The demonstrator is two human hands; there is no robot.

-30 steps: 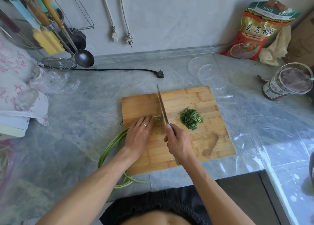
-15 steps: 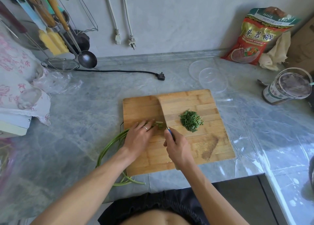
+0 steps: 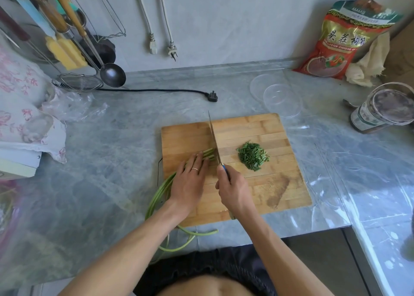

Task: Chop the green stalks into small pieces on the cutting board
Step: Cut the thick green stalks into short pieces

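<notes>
Long, smooth green stalks (image 3: 160,197) curve off the slatted bamboo cutting board (image 3: 246,127) onto the marbled grey counter (image 3: 107,139). The left hand (image 3: 190,179) presses them flat with straight fingers, while the right hand (image 3: 233,190) has its grip wrapped round the thin steel knife (image 3: 213,136). A chopped pile (image 3: 253,155) lies beside the blade, and clear round lids (image 3: 277,96) lie behind the board.

long green stalks (image 3: 160,194) trail off the cutting board (image 3: 251,127); chopped pile (image 3: 253,155) at its middle.

Bare cutting board (image 3: 257,188) lies open; chopped pile (image 3: 253,155) blocks beyond the knife (image 3: 214,139).
</notes>
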